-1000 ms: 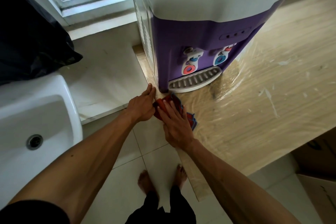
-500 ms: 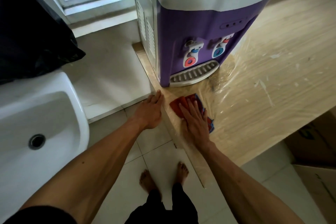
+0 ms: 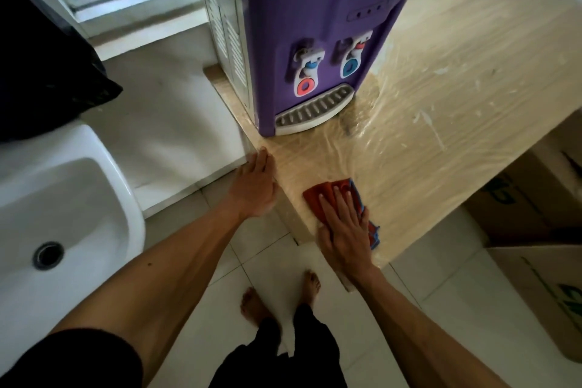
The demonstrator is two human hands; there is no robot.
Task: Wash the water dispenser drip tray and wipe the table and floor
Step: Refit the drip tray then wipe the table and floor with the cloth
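A purple and white water dispenser (image 3: 318, 41) stands on the wooden table (image 3: 472, 79), which is covered in clear plastic film. Its white slotted drip tray (image 3: 315, 112) sits in place at the dispenser's base. My right hand (image 3: 345, 225) presses flat, fingers straight, on a red cloth with a blue edge (image 3: 327, 195) near the table's front left corner. My left hand (image 3: 256, 187) rests with straight fingers against the table's left edge, holding nothing.
A white sink (image 3: 56, 230) with a drain is at the left, beside a low white ledge (image 3: 163, 123). Cardboard boxes (image 3: 532, 230) sit under the table's right part. My bare feet stand on the white tiled floor (image 3: 271, 268). A dark bag (image 3: 41, 79) lies upper left.
My right hand has slid the cloth away from the dispenser toward the table's front edge. My left hand let go of the cloth and now lies flat along the table's edge.
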